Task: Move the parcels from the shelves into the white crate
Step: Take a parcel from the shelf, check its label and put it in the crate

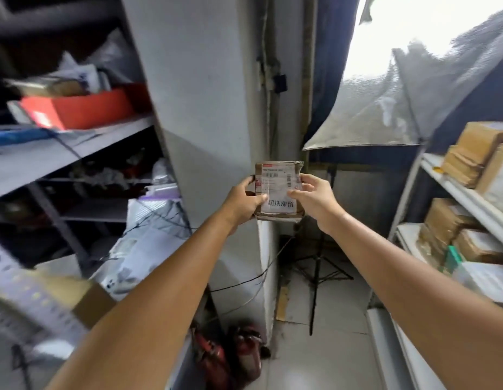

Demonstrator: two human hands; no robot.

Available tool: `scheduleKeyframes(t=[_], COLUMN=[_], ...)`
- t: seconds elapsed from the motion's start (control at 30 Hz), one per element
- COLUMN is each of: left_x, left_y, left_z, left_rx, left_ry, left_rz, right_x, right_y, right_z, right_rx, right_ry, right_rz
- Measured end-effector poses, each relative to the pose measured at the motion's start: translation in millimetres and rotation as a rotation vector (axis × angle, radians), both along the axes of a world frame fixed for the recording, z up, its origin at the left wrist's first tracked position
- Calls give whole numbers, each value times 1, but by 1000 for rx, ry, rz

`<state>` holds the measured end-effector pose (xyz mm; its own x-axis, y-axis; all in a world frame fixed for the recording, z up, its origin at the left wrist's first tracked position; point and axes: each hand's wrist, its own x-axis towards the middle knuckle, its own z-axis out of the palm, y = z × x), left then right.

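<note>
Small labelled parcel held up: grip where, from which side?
Left and right edges of the cardboard parcel, from the sides, as the left hand and right hand do: flat box, label facing camera, so those edges likely clamp best.

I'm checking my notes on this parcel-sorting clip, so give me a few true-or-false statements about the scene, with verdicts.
1. Both the left hand and the right hand hold the small brown cardboard parcel with a white label. True.
2. That parcel rests on a shelf. False: it is held in the air in front of the grey pillar.
3. Brown cardboard boxes sit on the white shelves at the right. True.
4. The red box lies on the floor. False: it sits on a grey shelf at the left.
5. A black tripod stands on the floor beyond the hands. True.
</note>
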<state>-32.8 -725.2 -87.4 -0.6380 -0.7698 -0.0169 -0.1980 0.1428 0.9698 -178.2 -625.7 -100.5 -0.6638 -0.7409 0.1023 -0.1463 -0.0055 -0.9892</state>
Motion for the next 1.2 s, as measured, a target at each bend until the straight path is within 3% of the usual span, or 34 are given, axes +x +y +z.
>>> scheduleKeyframes(t=[0.63, 0.8, 1.2], left_x=[242, 283, 373], left_y=[28, 46, 116], left_z=[-64, -71, -94], left_rx=[61, 19, 153], left_ry=[-125, -153, -110], left_rz=[417, 554, 940], right_x=[209, 246, 350], right_y=[-40, -49, -47], right_z=[-66, -72, -95], right_rx=[182, 199, 130], right_ry=[2, 53, 185], right_rz=[353, 509, 925])
